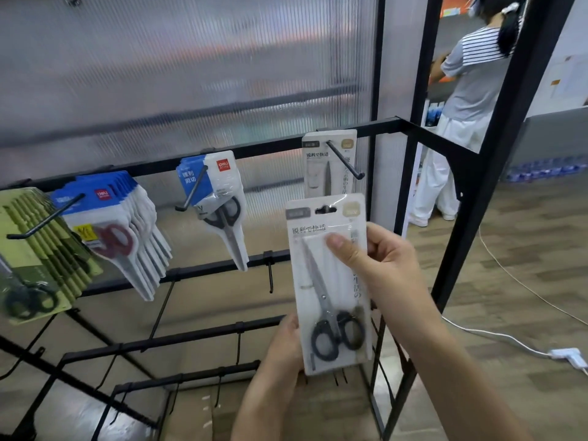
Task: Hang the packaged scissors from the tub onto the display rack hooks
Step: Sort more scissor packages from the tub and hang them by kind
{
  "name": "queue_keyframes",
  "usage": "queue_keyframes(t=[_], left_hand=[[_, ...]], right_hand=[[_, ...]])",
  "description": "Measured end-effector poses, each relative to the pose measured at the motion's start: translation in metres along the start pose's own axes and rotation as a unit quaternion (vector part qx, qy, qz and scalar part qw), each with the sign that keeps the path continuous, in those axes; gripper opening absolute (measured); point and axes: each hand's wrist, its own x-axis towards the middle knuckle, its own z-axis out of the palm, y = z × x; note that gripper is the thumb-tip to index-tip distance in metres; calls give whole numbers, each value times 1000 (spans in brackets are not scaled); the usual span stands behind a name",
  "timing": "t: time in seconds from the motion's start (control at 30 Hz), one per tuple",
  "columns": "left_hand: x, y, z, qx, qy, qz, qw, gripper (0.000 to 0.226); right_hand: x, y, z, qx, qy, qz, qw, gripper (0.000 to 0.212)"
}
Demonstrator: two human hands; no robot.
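Both hands hold one white pack of black-handled scissors [329,281] upright in front of the black display rack [222,154]. My right hand [378,265] grips its upper right side, thumb pressed on the front. My left hand [284,348] holds its lower left edge. The pack's hang hole sits just below the right-hand hook [346,162], which carries one matching white pack [329,167]. The tub is out of view.
On the top rail hang blue-and-white packs on the middle hook [222,198], several red-handled ones [114,227] to the left, and green packs [35,253] at far left. Lower rails carry bare hooks. A person [464,100] stands behind the rack at right; a white cable [509,338] crosses the floor.
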Motion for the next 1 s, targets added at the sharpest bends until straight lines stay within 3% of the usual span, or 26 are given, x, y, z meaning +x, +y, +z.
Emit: queue_keyframes(t=[0.07, 0.27, 0.43, 0.73, 1.0], left_hand=[[0, 3, -1, 34, -21, 25, 999, 29], [7, 0, -8, 16, -12, 40, 999, 44], [13, -1, -5, 18, 1, 33, 999, 42], [23, -3, -8, 17, 22, 32, 999, 28], [26, 3, -23, -16, 56, 66, 996, 38]], right_hand=[[-2, -13, -2, -23, 20, -38, 999, 20], [-1, -35, -9, -48, 113, -78, 989, 18], [5, -27, -16, -52, 147, -47, 987, 18], [43, -13, -15, -32, 133, 23, 990, 27], [105, 1, -6, 17, 173, 102, 979, 58]])
